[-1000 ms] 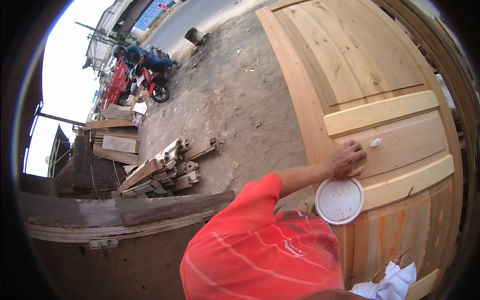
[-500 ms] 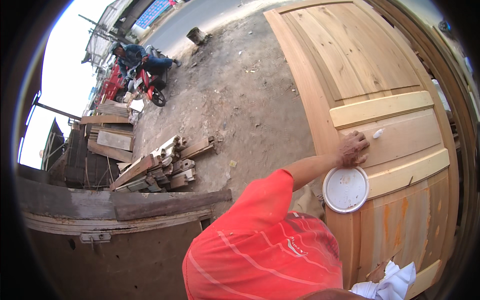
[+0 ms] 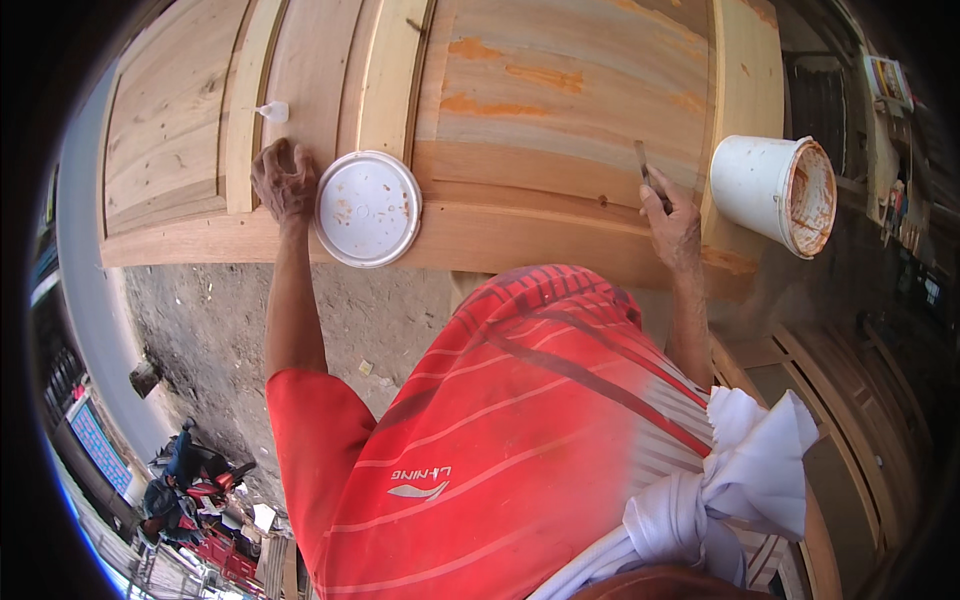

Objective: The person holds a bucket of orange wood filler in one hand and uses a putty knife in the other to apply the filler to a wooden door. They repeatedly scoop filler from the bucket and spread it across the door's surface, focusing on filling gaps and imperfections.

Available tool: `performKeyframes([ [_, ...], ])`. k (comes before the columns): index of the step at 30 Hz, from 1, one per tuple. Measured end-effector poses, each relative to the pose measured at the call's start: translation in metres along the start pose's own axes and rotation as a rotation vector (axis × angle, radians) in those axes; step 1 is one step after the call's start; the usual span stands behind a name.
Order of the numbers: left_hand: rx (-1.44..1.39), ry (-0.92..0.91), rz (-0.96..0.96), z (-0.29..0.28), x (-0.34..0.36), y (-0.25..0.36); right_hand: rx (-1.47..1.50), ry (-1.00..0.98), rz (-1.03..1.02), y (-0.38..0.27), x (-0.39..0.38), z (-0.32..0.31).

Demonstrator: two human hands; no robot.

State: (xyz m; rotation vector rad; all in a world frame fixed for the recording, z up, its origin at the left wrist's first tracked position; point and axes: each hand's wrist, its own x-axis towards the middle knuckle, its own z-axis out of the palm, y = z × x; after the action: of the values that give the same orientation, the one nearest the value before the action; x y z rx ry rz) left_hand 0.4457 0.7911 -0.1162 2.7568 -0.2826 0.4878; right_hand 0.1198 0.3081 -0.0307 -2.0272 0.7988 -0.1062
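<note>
A wooden panelled door (image 3: 480,230) lies flat in front of me, with orange filler smeared on its right panel. My left hand (image 3: 285,182) leans on the door's near left part, fingers bent but apart, nothing seen in them. Just right of it sits a round white lid (image 3: 368,208) with brownish specks. A small white nozzle-tipped bottle (image 3: 274,111) lies beyond that hand. My right hand (image 3: 672,225) is closed round a narrow putty knife (image 3: 643,160), its blade pointing away over the door. Right of that hand, a white bucket (image 3: 757,188) lies tipped, orange filler coating its inside.
A white cloth (image 3: 690,505) is knotted at my front, over the red shirt. More wooden frames (image 3: 850,430) stand at the lower right. Bare ground (image 3: 230,320) stretches left toward a road, with a person on a red motorbike (image 3: 205,487) at lower left.
My view has swung right, bringing the bucket and my right hand with the putty knife into sight. The left hand stays on the door by the lid.
</note>
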Motion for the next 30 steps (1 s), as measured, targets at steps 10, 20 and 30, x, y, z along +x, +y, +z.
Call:
performKeyframes([
  [10,-0.006,-0.005,-0.021,0.005,-0.001,-0.002,-0.208,-0.175,-0.189,0.002,-0.014,0.012],
  [20,-0.024,0.004,-0.039,0.008,-0.002,-0.001,-0.645,-0.315,-0.248,-0.04,0.059,0.067],
  [30,-0.025,0.006,-0.039,0.004,0.0,-0.002,-0.643,-0.412,-0.212,-0.054,0.071,0.068],
])
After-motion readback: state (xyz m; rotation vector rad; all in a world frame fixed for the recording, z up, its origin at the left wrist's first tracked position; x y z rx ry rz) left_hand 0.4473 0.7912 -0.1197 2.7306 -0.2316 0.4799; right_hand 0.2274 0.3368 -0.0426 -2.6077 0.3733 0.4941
